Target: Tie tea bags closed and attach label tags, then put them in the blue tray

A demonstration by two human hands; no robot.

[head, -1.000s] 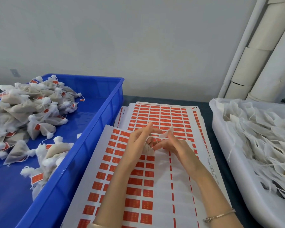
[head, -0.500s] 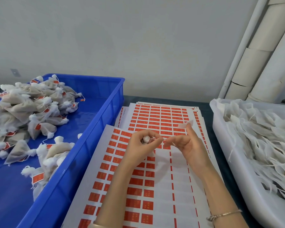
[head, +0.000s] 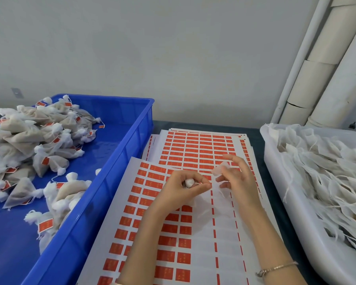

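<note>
Head view: left grip (head: 180, 191) clenches gauzy tea bag (head: 189, 183); right grip (head: 237, 182) pinches white tab (head: 219, 171).

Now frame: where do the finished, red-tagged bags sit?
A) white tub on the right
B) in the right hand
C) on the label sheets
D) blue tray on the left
D: the tied bags with red tags lie piled in the blue tray, while the white tub holds only flat, untagged bags.
</note>
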